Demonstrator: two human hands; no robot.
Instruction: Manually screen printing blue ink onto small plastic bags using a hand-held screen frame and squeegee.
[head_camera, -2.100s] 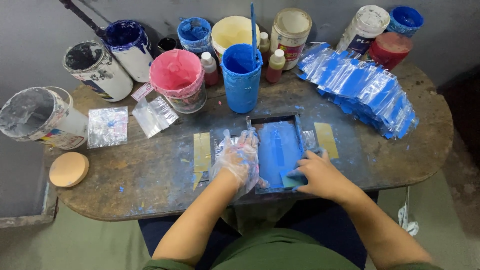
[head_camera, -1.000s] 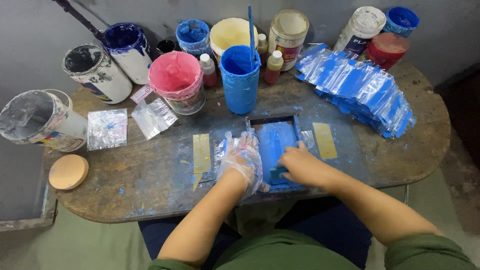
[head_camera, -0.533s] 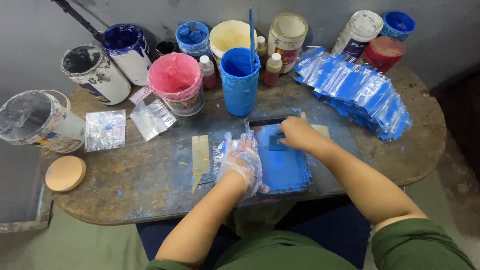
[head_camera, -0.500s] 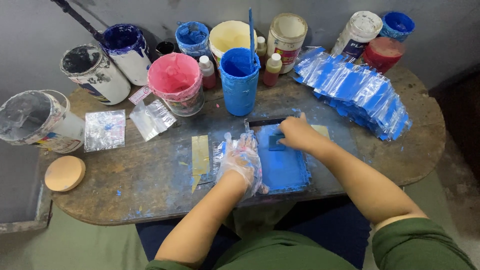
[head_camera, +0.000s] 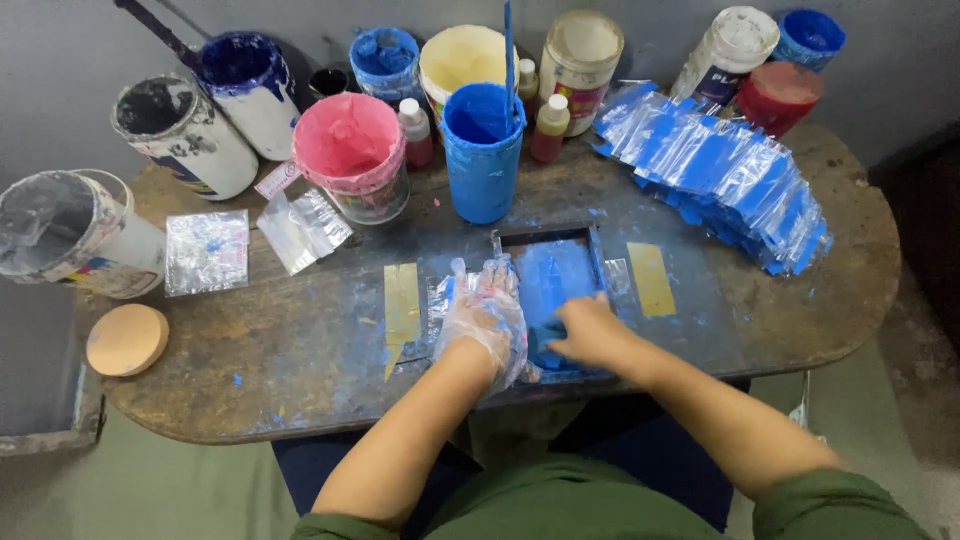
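A small blue-stained printing frame (head_camera: 553, 246) lies on the worn wooden table (head_camera: 300, 360) in front of me. My left hand (head_camera: 487, 318), in a clear plastic glove smeared with blue, presses flat on the frame's left side. My right hand (head_camera: 590, 335) is bare and grips a small blue pad (head_camera: 547, 334) against the near part of the frame's blue screen. A clear plastic sheet (head_camera: 618, 277) sticks out from under the frame on the right.
A blue ink cup (head_camera: 482, 150) with a stick stands just beyond the frame. A pink tub (head_camera: 350, 160), other paint pots and bottles line the back. Printed blue-and-clear bags (head_camera: 715, 170) are stacked at right. Clear bags (head_camera: 205, 250) and a round wooden lid (head_camera: 126, 339) lie at left.
My right hand has pulled the blue pad from the far end of the screen back toward me. The gloved left hand has stayed pressed on the frame.
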